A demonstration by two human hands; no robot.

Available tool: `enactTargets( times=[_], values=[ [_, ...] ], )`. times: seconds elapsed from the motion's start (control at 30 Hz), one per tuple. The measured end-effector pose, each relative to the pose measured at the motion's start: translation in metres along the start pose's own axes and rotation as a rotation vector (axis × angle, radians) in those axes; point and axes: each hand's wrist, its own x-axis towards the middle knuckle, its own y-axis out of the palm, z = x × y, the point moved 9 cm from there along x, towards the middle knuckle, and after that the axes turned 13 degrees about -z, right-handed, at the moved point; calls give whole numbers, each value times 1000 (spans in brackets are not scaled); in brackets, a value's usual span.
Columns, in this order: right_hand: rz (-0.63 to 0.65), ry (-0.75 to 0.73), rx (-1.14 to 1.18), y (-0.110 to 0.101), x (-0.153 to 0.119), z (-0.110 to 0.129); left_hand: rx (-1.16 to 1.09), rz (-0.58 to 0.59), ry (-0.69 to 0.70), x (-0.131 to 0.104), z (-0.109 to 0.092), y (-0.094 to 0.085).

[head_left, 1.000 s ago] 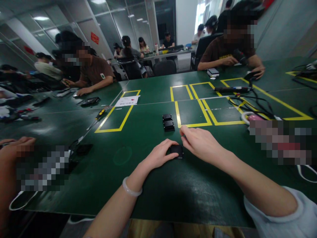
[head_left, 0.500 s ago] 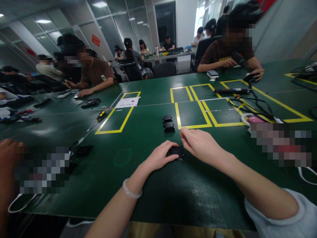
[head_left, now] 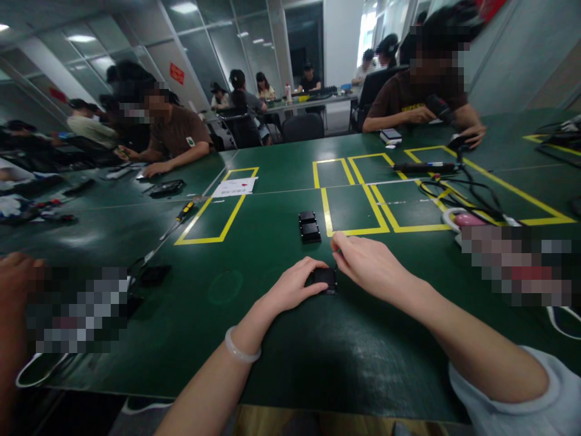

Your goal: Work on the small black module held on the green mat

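My left hand [head_left: 300, 282] grips a small black square case [head_left: 325, 281] on the green table, thumb along its near side and fingers over the far edge. Little bright points show at the case's right edge. My right hand [head_left: 363, 257] is curled in a pinch at the far right corner of the case, and whatever is between its fingertips is hidden. Just beyond lies a pair of similar black cases [head_left: 309, 227], set end to end with bright points along their sides.
Yellow tape frames [head_left: 358, 232] and a paper sheet [head_left: 235, 186] mark the green table [head_left: 181, 315]. A yellow-black screwdriver [head_left: 185, 211] lies left. Black cables [head_left: 476, 203] and a pink round thing [head_left: 472, 219] are right. Co-workers sit across; another person's hand [head_left: 20, 266] is at far left.
Both my hands and the black case stay almost where they were. The view has shifted very slightly, and a co-worker across on the left has raised a hand a little.
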Motion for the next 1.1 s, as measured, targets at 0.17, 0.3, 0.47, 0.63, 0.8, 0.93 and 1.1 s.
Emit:
enactTargets(
  times=[0.17, 0.3, 0.47, 0.63, 0.8, 0.93, 1.1],
  values=[
    [-19, -5, 10, -3, -1, 2, 9, -3, 0, 0, 2, 2],
    [-13, 8, -39, 0, 1, -1, 12, -13, 0, 0, 2, 0],
    [19, 16, -33, 3, 1, -2, -4, 0, -6, -1, 0, -1],
    [-33, 14, 55, -4, 0, 0, 5, -10, 3, 0, 0, 0],
    [-10, 13, -41, 1, 1, -3, 8, -1, -4, 0, 0, 0],
    [-6, 9, -47, 2, 2, -3, 2, 2, -3, 0, -2, -1],
    [-64, -15, -35, -5, 1, 0, -3, -5, -2, 0, -2, -1]
  ],
)
